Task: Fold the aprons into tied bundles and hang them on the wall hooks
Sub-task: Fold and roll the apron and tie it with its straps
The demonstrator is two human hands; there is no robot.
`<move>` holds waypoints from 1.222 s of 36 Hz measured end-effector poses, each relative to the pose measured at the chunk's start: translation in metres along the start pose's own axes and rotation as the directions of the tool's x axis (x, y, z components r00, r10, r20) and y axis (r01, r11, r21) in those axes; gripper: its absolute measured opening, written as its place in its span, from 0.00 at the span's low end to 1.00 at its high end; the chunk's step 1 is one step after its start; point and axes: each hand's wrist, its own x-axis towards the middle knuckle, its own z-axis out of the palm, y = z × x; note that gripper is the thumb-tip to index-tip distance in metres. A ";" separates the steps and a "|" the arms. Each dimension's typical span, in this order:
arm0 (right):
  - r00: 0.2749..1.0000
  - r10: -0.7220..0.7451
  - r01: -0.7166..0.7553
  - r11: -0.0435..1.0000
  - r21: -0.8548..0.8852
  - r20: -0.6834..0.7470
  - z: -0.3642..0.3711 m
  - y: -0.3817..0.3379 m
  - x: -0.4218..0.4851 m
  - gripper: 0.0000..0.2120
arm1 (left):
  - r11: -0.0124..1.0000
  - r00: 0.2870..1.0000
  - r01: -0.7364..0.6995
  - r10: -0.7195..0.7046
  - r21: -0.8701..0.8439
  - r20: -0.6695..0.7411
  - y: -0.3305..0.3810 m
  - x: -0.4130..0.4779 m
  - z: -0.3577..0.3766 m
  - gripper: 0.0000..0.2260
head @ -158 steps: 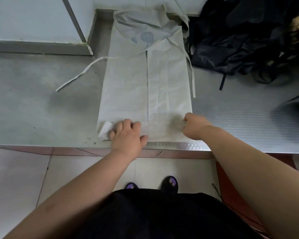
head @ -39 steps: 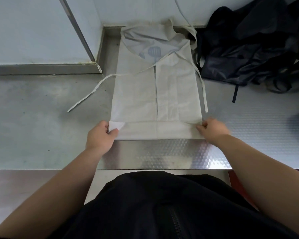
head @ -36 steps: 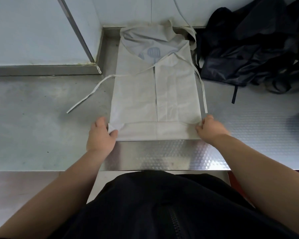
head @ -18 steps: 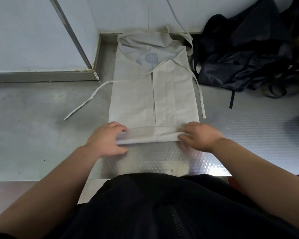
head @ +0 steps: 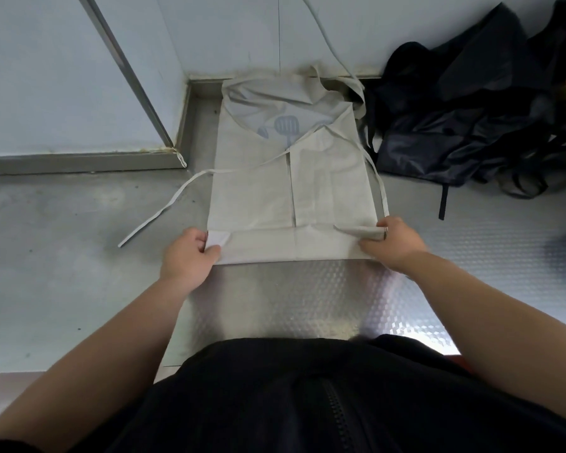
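Apron: pale beige, flat on the worktop, both long sides folded in to meet at a centre seam, top end against the wall.
Fold: narrow band turned over along the near edge, running across the full width between the two hands.
Left hand: pinching the near-left corner of the fold, thumb on top, fingers curled at the cloth's edge.
Right hand: pinching the near-right corner, fingers curled round a lifted bit of the band.
Left strap: trailing off the left side, loose on the bare worktop.
Right strap: lying along the right edge, end close to the right hand.
Print: blue spatula, showing in the open V near the top.
Dark cloth: crumpled heap on the worktop, just right of the apron's top end, against the wall.
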 end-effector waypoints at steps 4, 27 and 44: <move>0.995 0.063 -0.071 0.993 -0.098 -0.079 0.006 -0.006 0.002 0.21 | 0.979 0.987 -0.137 0.148 0.152 -0.063 -0.005 -0.002 0.007 0.20; 0.947 -0.212 0.277 0.919 -0.279 0.242 -0.017 -0.035 0.029 0.15 | 0.982 0.894 -0.177 0.190 -0.069 0.406 0.022 0.049 -0.028 0.04; 0.899 -0.392 0.421 0.644 -0.639 0.197 0.013 -0.018 0.033 0.25 | 0.640 0.712 -0.683 0.690 0.353 0.128 0.000 0.048 0.010 0.13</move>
